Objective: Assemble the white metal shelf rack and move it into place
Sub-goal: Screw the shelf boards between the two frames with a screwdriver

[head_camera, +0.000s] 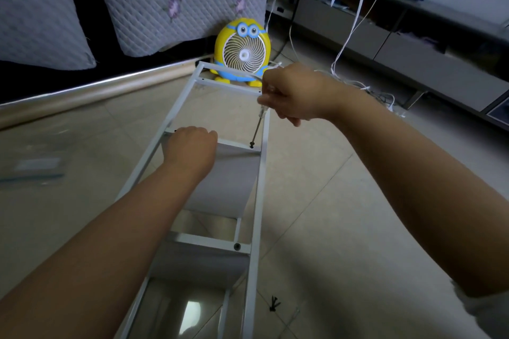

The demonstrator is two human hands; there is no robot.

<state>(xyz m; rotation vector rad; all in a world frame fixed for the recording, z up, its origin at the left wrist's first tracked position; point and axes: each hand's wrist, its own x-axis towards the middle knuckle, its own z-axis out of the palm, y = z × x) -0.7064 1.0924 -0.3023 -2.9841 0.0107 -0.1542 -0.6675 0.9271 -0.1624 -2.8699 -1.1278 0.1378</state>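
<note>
White metal shelf rack, laid down for screwing

The white metal shelf rack [259,201] lay lengthwise on the tiled floor [316,215], its ladder-like side frame facing up and its far crossbar [228,85] bare. Two flat white panels dropped from the frame's rungs: the upper shelf panel [231,173], whose far edge the left hand [192,143] held, and the lower shelf panel [203,261], fixed with a dark bolt [237,246] at its right corner. A clear-handled screwdriver [257,129] in the right hand's [292,96] grip stood tilted, tip on a black screw [251,144] at the upper panel's right corner. Loose black screws [274,303] lay on the floor just right of the frame.
</note>
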